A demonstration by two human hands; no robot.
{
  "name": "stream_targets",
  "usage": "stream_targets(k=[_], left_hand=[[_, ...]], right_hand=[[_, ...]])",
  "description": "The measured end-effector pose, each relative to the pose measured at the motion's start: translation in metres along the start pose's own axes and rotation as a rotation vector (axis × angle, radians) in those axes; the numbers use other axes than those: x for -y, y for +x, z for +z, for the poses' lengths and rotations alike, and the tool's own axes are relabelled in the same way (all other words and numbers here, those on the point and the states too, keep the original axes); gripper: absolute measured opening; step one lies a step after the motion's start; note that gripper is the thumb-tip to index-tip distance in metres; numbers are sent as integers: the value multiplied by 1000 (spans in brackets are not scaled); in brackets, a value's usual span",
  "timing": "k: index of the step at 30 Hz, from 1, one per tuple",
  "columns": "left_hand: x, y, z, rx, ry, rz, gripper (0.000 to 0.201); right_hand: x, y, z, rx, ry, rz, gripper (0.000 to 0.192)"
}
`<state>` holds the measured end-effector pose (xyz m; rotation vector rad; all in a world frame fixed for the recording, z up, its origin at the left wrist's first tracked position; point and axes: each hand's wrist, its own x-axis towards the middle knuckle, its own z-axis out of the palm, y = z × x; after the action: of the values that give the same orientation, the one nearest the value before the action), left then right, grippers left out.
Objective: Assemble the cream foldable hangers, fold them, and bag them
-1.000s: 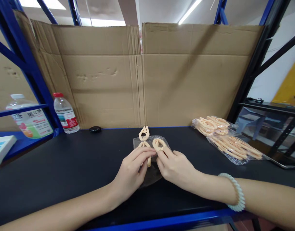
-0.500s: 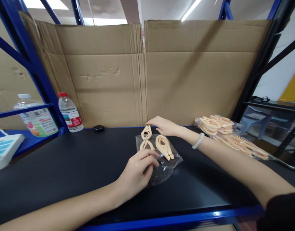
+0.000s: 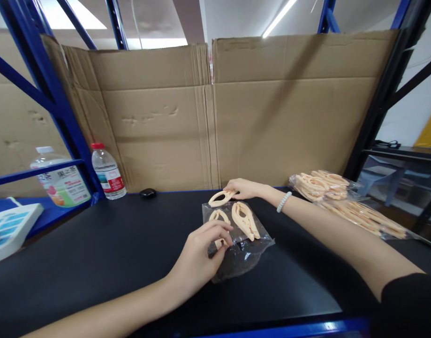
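My right hand (image 3: 244, 188) grips one end of a beige plastic clothes peg (image 3: 219, 199), a large one with an oval opening, at the far edge of a clear plastic bag (image 3: 248, 258). On the bag lies a second beige peg (image 3: 244, 219), tilted, its jaws towards me. Another peg (image 3: 219, 216) lies to its left, partly covered by my left hand (image 3: 204, 246). The left fingers and thumb close together at the near part of the bag; fingers hide the exact contact. Whether the lying pegs are inside the bag or on it is hard to tell.
Bagged beige pegs (image 3: 321, 185) are piled at the right on the black table (image 3: 131, 253). A red-capped water bottle (image 3: 109, 174) and a small black object (image 3: 147, 193) stand at the back left. Cardboard panels (image 3: 159, 122) close off the back. A white device (image 3: 16, 230) is at far left.
My right hand has closed on the far peg and turned it from upright in view to lying sideways. The left fingers have drawn closer together; the view has shifted slightly.
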<state>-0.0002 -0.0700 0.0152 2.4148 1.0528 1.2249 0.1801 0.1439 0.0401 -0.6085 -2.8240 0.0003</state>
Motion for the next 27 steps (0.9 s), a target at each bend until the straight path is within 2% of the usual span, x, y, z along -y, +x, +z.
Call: stream_targets(k=[3,6,11,14,18,22,27], left_hand=[[-6,0,-7,10,9,-21,21],[-14,-4,-15,37,91,3,19],[-29,-21,-16,-3,297,2,18],[-35,-30,-5,-62,377,-30,18],[-37,-39,9,-71,541,-19,19],[-31,-44,18,-10,659,-19,23],[-27,-47,21,-63,724,-31,29]], right_hand=[[2,-24,-15,-180,-11,57,23],[18,-52,-32,-401,-29,140,25],[84,-100,-60,-774,71,173,10],[131,-124,-67,-788,79,141,9],[176,-144,-58,-671,28,-17,8],[196,-151,-40,-537,-75,-129,16],[204,-150,-29,-557,-176,-144,20]])
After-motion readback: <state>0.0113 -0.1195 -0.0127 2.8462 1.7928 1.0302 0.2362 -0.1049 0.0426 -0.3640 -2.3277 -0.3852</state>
